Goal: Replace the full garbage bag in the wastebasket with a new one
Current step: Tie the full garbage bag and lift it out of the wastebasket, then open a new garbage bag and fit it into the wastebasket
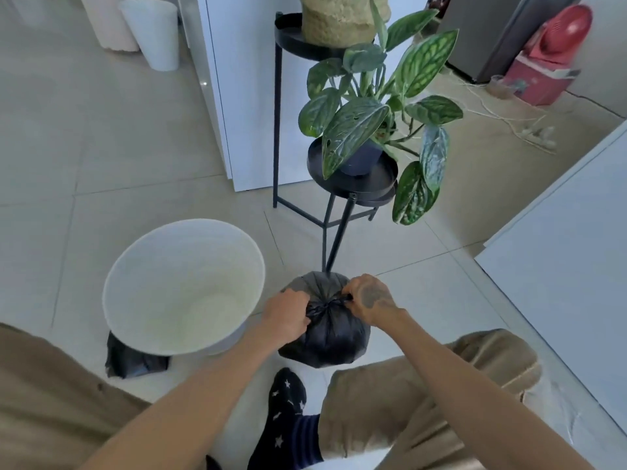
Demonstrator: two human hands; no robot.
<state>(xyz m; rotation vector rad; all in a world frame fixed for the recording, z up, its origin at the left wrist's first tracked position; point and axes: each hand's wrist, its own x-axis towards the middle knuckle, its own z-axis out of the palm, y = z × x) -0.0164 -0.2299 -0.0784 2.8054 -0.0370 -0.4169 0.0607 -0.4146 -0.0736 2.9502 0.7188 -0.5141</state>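
A full black garbage bag (327,337) sits on the tiled floor in front of me, its top gathered into a knot. My left hand (286,315) grips the gathered plastic on the knot's left side. My right hand (368,298) pinches the plastic on the right side. To the left stands the white wastebasket (183,286), upright, with no bag inside. A folded black bag (134,361) lies on the floor, partly under the wastebasket's near left edge.
A black metal plant stand (339,232) with a leafy potted plant (373,113) rises just behind the bag. A white cabinet (237,96) stands behind it and a white panel (559,249) at right. Two more white bins (152,32) are far left. My knees and socked foot (288,412) are below.
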